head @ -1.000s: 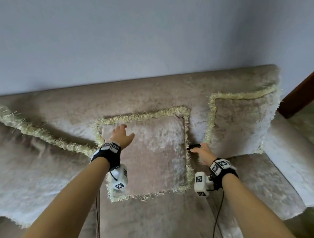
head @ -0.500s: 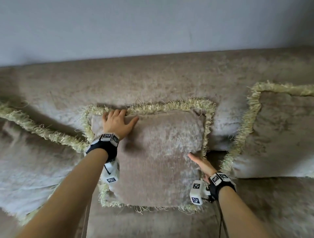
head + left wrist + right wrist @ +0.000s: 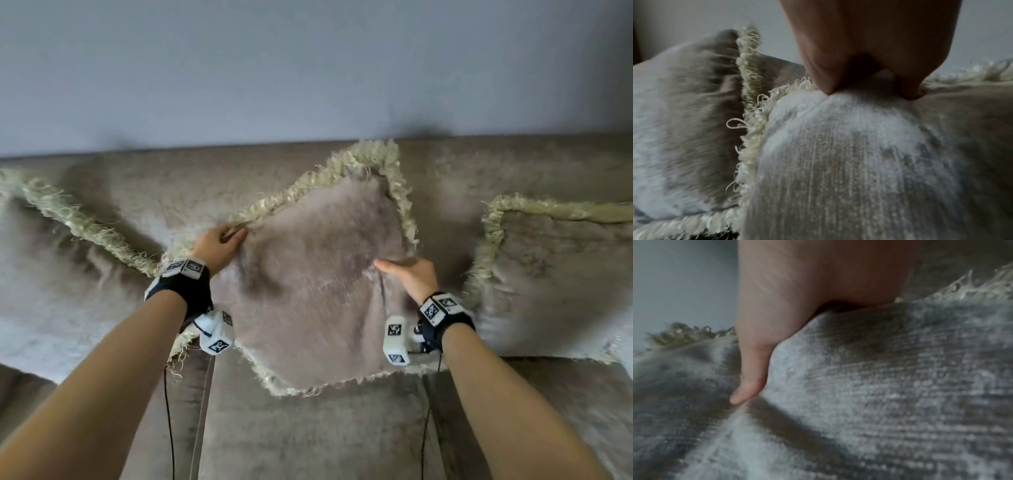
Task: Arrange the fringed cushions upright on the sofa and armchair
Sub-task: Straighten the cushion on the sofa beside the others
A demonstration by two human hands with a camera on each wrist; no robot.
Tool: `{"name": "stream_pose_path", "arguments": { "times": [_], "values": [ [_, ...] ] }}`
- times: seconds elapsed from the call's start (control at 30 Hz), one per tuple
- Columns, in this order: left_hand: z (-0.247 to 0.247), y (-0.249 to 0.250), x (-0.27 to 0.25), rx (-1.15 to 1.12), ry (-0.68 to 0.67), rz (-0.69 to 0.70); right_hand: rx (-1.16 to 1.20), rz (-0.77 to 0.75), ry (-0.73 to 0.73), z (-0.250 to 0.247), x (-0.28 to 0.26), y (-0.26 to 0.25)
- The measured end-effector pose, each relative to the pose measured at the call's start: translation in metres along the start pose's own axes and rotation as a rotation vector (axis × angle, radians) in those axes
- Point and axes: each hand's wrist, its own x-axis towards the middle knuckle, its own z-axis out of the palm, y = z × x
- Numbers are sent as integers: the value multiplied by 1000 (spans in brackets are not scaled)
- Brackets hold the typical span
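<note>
A taupe velvet cushion [image 3: 308, 284] with a pale fringe is lifted off the sofa seat and turned like a diamond, one corner pointing up against the backrest. My left hand [image 3: 219, 245] pinches its upper left fringed edge; the left wrist view shows fingers [image 3: 822, 79] dug into the fabric [image 3: 838, 154]. My right hand [image 3: 407, 274] grips the right edge, thumb [image 3: 750, 378] lying across the front face [image 3: 879, 386] and the other fingers hidden behind. A second fringed cushion [image 3: 555, 281] leans upright on the right. A third cushion [image 3: 61, 274] lies at the left.
The taupe sofa backrest [image 3: 171, 178] runs across under a grey wall [image 3: 308, 68]. The seat [image 3: 308, 438] shows below the held cushion. Black cables [image 3: 169, 411] hang from both wrist cameras.
The middle cushion leaned flat and square against the backrest; now both hands hold it by its edges, lifted and rotated so that one corner points up. My view has shifted left.
</note>
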Motion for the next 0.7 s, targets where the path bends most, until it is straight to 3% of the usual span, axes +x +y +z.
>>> {"name": "stream_pose_path", "arguments": {
  "times": [0.1,0.27,0.57,0.7],
  "values": [
    [-14,-10,-16,-161,20,-58,-143,-103,58,-6,0,-48],
    [4,-50,-24,-208,3,-182,-360,-180,71,3,2,-85],
    [49,-103,-17,-140,58,-248,-556,-128,109,56,35,-22],
    [54,-103,-8,-142,61,-251,-571,-95,117,61,50,-21]
  ]
}}
